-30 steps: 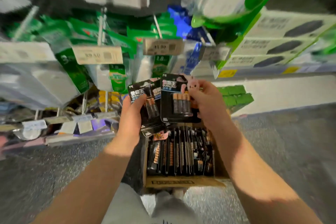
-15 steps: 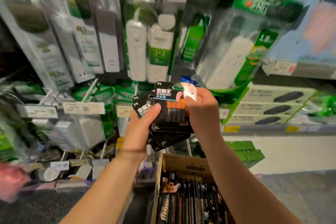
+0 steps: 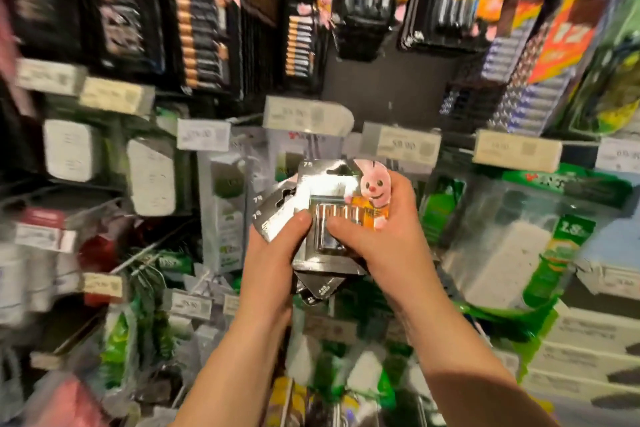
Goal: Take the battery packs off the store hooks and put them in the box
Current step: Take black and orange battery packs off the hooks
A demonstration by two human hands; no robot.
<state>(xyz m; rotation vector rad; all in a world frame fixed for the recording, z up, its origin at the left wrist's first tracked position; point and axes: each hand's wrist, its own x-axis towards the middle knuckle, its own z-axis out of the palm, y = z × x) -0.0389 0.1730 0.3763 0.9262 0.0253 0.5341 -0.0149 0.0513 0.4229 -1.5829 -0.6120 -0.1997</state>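
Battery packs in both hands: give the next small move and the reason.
Probably lower the fanned stack of battery packs toward the box, which is out of view now. The left hand and right hand both grip it, so neither is free to pull more off the hooks.

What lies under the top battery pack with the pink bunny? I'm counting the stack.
Under the top black battery pack, corners of more black packs fan out left and below. Both hands cover the rest, so an exact count cannot be made.
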